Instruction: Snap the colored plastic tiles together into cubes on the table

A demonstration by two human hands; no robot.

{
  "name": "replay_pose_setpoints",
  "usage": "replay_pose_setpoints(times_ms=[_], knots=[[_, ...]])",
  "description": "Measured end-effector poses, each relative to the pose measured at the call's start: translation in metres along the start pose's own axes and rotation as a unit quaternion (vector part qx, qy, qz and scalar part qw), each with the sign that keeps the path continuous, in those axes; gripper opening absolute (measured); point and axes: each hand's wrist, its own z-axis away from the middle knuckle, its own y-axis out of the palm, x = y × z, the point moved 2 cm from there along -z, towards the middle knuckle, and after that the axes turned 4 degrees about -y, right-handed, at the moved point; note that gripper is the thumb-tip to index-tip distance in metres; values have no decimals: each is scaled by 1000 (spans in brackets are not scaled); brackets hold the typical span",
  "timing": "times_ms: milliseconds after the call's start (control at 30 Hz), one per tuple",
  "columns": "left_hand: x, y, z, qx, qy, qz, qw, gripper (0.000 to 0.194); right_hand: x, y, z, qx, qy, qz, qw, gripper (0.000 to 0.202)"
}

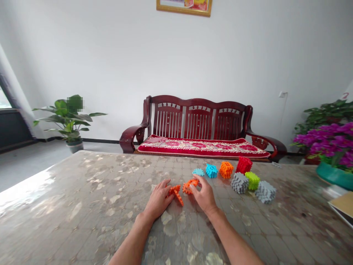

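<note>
Over the patterned tabletop, my left hand [160, 197] is closed on a group of joined orange pieces [178, 195], one of them slanting toward me. Just to the right, my right hand [203, 193] grips another orange piece [188, 187] between thumb and fingers. A small gap parts the two orange parts. Beyond my right hand lie a light blue piece [198, 172], a blue stack [211, 170] and an orange stack [226, 169]. Farther right stand a red stack [244, 165], a lime green stack [252, 180] and two grey stacks [239, 183].
The table [110, 206] spreads widely around my arms. At its right side are a teal pot [333, 176] with purple flowers and a notebook-like item [343, 204]. Behind the table stands a dark red wooden bench [198, 117]; a potted plant [74, 147] is at the left.
</note>
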Motion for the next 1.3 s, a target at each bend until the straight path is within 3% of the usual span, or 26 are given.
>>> replay_pose_setpoints(times_ms=[133,267,400,533,667,767,933,1000,1300], knots=[[9,3,-4,-17,-14,24,999,31,-4,-3,-3,-15,39,-41,998,36],[14,2,-7,-50,-37,48,997,43,2,2,-1,4,19,-53,998,36],[13,0,-8,-63,-35,55,996,33,5,9,1,33,14,-81,996,37],[11,-2,-8,-66,-37,52,996,31,3,10,1,24,32,-94,995,35],[11,-2,-8,-76,-45,49,995,33,11,13,3,69,-23,-88,993,39],[12,-2,-7,-91,-49,64,993,38,11,15,3,97,-75,-42,992,39],[12,0,-7,-79,-54,58,994,44,-26,4,-6,-24,-57,113,992,45],[10,1,-6,-65,-49,37,996,44,-41,1,-10,-42,-56,165,984,49],[10,2,-5,-37,-31,20,999,35,-60,19,-44,32,-58,358,931,47]])
